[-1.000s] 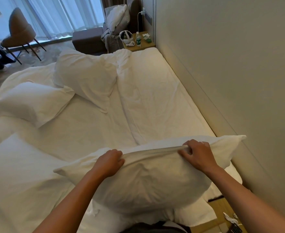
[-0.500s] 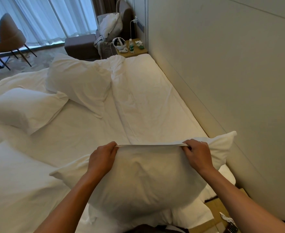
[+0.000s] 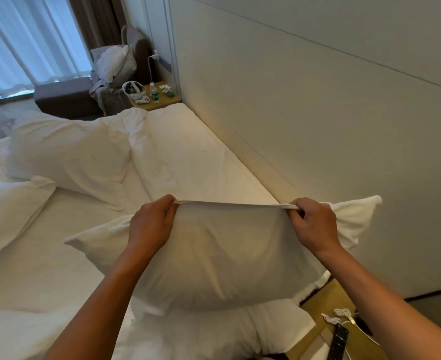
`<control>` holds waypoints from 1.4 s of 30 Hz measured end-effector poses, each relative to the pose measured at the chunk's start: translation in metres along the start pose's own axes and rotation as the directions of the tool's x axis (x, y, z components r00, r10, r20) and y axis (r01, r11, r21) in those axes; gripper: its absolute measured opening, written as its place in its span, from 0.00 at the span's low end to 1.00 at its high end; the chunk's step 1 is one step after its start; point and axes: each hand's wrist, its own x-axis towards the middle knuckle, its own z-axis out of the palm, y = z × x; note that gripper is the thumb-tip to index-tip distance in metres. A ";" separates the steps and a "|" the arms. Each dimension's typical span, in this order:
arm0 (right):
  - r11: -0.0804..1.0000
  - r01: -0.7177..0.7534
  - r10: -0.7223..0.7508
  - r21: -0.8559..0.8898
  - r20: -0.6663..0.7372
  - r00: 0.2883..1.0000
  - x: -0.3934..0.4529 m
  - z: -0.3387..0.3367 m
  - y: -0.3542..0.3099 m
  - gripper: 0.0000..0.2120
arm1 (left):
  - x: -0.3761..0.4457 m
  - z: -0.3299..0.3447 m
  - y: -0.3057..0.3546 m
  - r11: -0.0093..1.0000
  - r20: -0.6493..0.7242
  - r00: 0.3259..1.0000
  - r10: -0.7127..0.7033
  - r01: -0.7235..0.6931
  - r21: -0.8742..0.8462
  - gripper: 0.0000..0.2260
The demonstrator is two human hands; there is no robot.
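A white pillow point(image 3: 219, 258) hangs in front of me above the near end of the bed point(image 3: 193, 162). My left hand point(image 3: 151, 224) grips the pillowcase's top edge on the left, fingers curled round the cloth. My right hand point(image 3: 313, 224) pinches the same edge on the right. The edge is pulled taut and nearly level between both hands. The pillow's corners stick out past each hand.
Two more white pillows point(image 3: 66, 157) point(image 3: 6, 211) lie on the bed's left side. A padded wall point(image 3: 318, 120) runs along the right. A nightstand point(image 3: 157, 97) with a headset and bottle stands at the far end; another nightstand point(image 3: 339, 331) with a remote and cables is near right.
Both hands have lifted the pillow's top edge and stretched it taut and straight. The pillow hangs higher and the view has shifted toward the wall.
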 end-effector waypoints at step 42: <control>0.978 -0.211 0.198 0.005 0.313 0.929 0.087 0.094 0.164 0.16 | 0.112 0.121 0.018 0.974 0.244 0.960 -0.135 0.084 0.211 0.10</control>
